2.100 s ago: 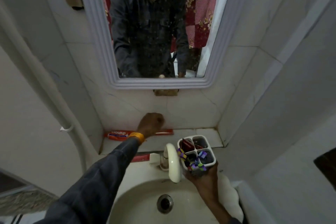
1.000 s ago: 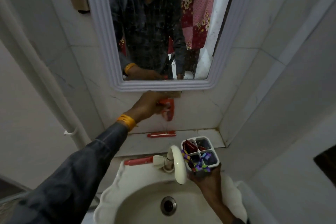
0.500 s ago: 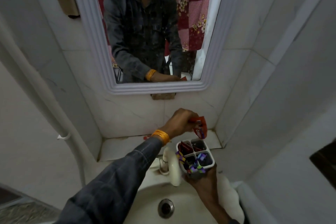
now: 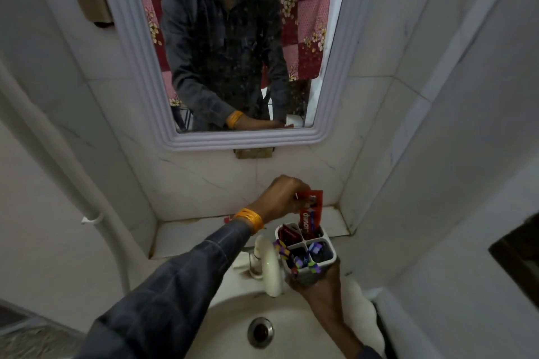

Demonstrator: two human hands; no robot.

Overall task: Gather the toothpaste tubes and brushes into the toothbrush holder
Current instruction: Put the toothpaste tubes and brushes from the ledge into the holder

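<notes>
Tap (image 4: 269,267) close beside holder (image 4: 331,253)

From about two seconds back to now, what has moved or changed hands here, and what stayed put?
The left hand took the red toothpaste tube off the ledge, lifted it, carried it rightward and is lowering it, upright, into a back compartment of the toothbrush holder. The right hand has kept holding the holder beside the tap throughout.

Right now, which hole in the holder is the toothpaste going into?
The far right compartment of the toothbrush holder; the red toothpaste tube, held by the left hand, dips into it alone.
</notes>
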